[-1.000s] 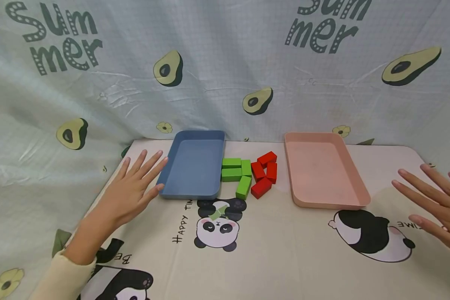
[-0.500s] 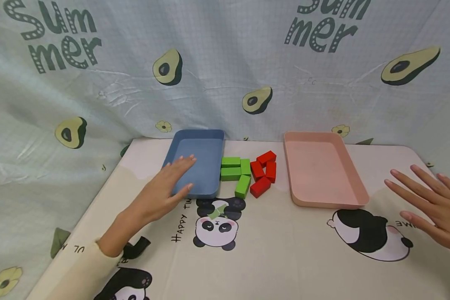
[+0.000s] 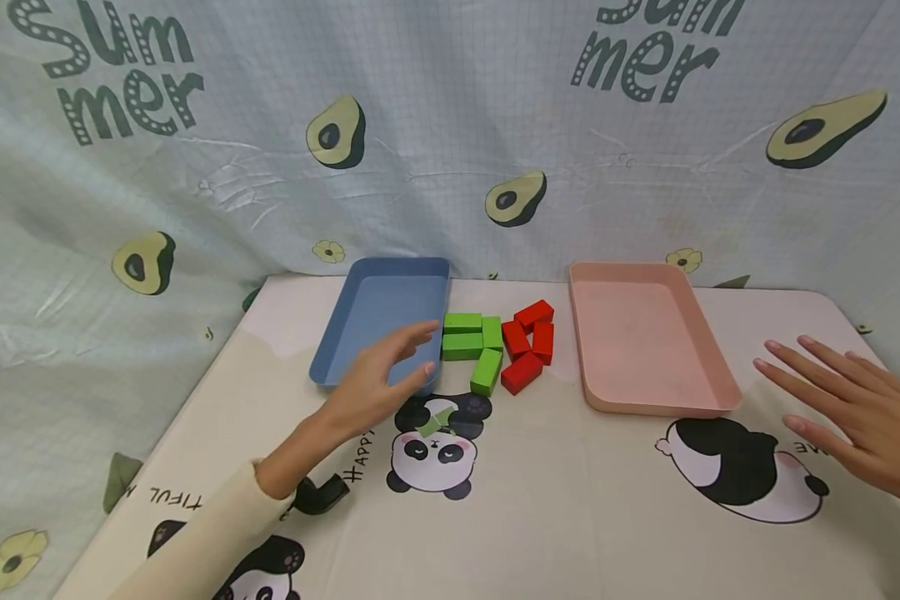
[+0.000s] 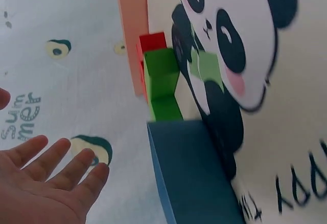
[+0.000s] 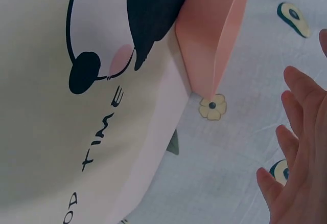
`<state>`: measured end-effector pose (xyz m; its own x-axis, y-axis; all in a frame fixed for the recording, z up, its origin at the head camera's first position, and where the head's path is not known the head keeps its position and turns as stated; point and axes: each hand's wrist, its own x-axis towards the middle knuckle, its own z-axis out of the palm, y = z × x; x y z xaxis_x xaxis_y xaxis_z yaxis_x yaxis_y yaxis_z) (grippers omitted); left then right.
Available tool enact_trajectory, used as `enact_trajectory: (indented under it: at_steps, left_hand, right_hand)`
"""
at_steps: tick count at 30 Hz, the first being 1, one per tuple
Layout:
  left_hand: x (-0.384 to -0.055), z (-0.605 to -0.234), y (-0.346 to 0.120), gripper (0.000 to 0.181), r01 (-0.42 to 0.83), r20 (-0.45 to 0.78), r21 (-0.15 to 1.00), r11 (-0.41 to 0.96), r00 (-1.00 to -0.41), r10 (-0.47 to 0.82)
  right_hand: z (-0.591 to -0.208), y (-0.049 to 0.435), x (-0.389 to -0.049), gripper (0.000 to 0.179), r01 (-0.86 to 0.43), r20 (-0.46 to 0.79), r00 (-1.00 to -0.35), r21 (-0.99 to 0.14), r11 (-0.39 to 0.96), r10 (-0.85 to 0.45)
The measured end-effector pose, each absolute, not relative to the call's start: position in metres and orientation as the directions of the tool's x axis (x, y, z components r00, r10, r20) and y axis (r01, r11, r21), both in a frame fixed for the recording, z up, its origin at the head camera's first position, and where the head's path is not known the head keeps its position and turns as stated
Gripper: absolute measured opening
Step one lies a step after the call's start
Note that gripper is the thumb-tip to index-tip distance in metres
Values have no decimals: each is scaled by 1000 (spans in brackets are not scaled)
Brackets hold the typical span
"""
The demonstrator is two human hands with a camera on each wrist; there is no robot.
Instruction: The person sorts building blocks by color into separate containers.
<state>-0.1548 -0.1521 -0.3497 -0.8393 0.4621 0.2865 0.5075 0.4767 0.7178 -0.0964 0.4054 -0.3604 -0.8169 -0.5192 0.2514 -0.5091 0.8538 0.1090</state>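
My left hand (image 3: 375, 375) hovers over the near right corner of the blue tray (image 3: 378, 308), its fingers loosely bent and holding nothing. Just beyond its fingertips lie several green blocks (image 3: 462, 346), and right of them several red blocks (image 3: 522, 374) form a small ring. The left wrist view shows that hand (image 4: 46, 183) with its fingers spread, apart from the green blocks (image 4: 162, 78). To the right of the pink tray (image 3: 648, 342), my right hand (image 3: 855, 417) is held with straight, spread fingers and holds nothing.
A light tablecloth (image 3: 555, 500) with panda prints covers the table. Behind it hangs a pale curtain (image 3: 420, 100) with avocado prints. The trays stand near the table's back edge, with the blocks between them.
My left hand has moved rightward from beside the blue tray to over its near right corner, its fingers bending more. My right hand has shifted slightly left. The blocks and trays have stayed put.
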Motion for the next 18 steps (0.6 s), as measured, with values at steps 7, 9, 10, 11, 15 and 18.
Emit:
enact_trajectory:
  at_steps: [7,9,10,11,15,18]
  left_hand:
    - [-165,-361,-124,54,456,267,799,392,-853,448]
    - [-168,-364,-116,54,442,256,811,383,-857,447]
    - [-170,-366,-112,53,432,246,817,382,-860,446]
    - [-172,-367,-108,53,419,233,823,383,-864,447]
    - [-181,-371,-93,54,361,163,842,400,-878,450]
    - [-188,-371,-83,51,322,110,844,428,-886,451]
  right_hand:
    - [-365,401,-105,85,-474,144,-867,59,879,-477]
    - [-368,400,-108,82,-431,97,-898,-10,902,-428]
    - [-370,400,-110,80,-408,81,-912,-51,912,-403]
    - [-371,400,-112,78,-384,71,-923,-95,918,-379]
    - [-377,400,-122,72,-345,80,-938,-248,905,-336]
    - [-378,399,-131,71,-330,73,-943,-310,892,-324]
